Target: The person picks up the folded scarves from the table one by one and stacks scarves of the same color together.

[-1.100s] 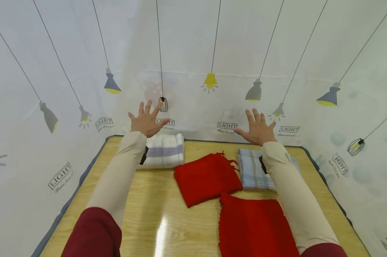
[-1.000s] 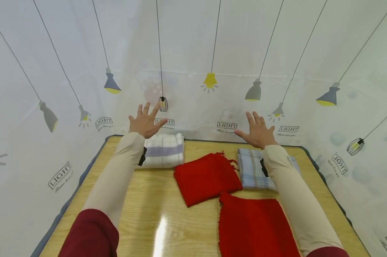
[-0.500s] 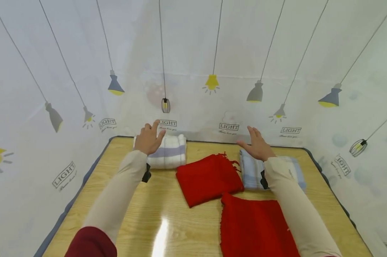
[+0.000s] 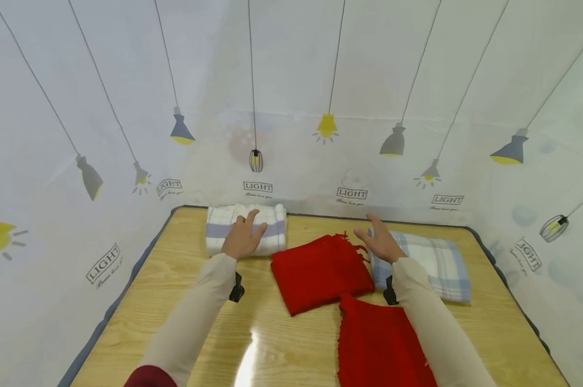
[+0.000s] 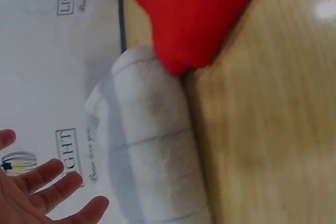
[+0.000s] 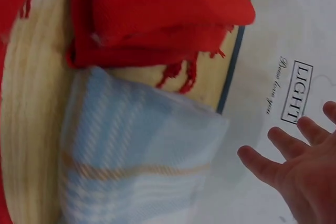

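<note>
Taking the folded red cloth [image 4: 321, 275] as landmark: to its left and a little farther back, a white towel [image 4: 216, 231] with a purple band lies folded, meeting the red corner. The left grip [image 4: 243, 239] is over that towel, wide, its fingers parted and slightly bent. To the right of the red cloth, beside its fringed edge, the right grip [image 4: 382, 239] is wide too, thumb apart from the fingers, over the near end of a blue and white checked cloth [image 4: 433, 258]. That cloth lies just right of the landmark. A second red cloth [image 4: 380, 346] lies nearer the person, to its right.

All four lie on a pale wood-grain bench [image 4: 175, 269], with a bright reflection to the landmark's near left. Behind it rises a white backdrop [image 4: 293, 161] printed with hanging lamps and "LIGHT" labels.

About a second ago both hands were raised beyond the red cloth, fingers splayed against the backdrop; now they are lower and closer together. The cloths lie as before.
</note>
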Demonstrator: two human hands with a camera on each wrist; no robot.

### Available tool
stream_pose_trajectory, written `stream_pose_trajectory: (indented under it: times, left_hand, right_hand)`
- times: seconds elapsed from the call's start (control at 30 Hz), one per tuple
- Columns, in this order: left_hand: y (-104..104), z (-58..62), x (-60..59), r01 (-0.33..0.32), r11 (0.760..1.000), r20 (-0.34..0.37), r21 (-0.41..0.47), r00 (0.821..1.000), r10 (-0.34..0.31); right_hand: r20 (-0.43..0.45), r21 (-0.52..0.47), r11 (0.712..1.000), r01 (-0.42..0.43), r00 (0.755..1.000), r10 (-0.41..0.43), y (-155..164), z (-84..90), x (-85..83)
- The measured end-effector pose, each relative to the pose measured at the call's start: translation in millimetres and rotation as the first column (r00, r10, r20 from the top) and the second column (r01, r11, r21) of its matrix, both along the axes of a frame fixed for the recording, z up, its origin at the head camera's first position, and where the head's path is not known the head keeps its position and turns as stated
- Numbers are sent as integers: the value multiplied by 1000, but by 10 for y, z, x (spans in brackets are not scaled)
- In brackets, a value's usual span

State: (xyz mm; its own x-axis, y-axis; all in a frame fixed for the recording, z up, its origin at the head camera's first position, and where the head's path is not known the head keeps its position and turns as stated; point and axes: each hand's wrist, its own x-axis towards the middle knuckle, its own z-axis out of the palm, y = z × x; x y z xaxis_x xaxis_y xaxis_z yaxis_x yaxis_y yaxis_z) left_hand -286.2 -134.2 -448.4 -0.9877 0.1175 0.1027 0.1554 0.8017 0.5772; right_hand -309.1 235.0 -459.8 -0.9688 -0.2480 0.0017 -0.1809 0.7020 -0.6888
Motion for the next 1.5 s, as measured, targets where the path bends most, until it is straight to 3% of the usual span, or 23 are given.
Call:
stream_pose_trajectory:
  times: [0.13,0.23,0.4,0.53,0.67,0.77,0.93,1.3,1.43,1.5]
  left_hand:
    - [149,-219,71,44,998,9,46,999,-44]
    - [261,-348,130,35,997,35,75,999,-38]
    - [442,-530,239,-48,986,76,159,996,36]
    - [602,-683,340,-139,955,143,261,984,104]
    - [751,-811,413,-213,947,175,239,969,174]
    - [839,-853,449,-254,942,190,217,958,215]
    - [954,-852,482,-283,915,233,289,947,220]
    - [1020,-942,447,-371,815,270,445,923,273]
    - [972,-958,457,-363,797,284,484,926,249]
    - [949,-957,464,-353,798,273,489,930,244]
  right_hand:
    - [34,-20,1000,12,999,-12,-63,-106,38]
    - [50,-41,999,15,999,-13,-139,-190,54]
    - [93,-45,999,21,996,-17,-229,-349,82]
    - [116,-12,1000,27,993,-26,-226,-488,116]
    - [88,46,998,34,995,-37,-231,-627,144]
    - [91,98,995,37,995,-46,-268,-718,176]
    - [89,150,987,53,994,-67,-343,-846,199]
    - [117,-6,991,131,985,-129,-367,-859,178]
    - [101,-64,988,144,985,-137,-361,-904,198]
    - [85,-85,985,150,986,-143,-372,-925,207]
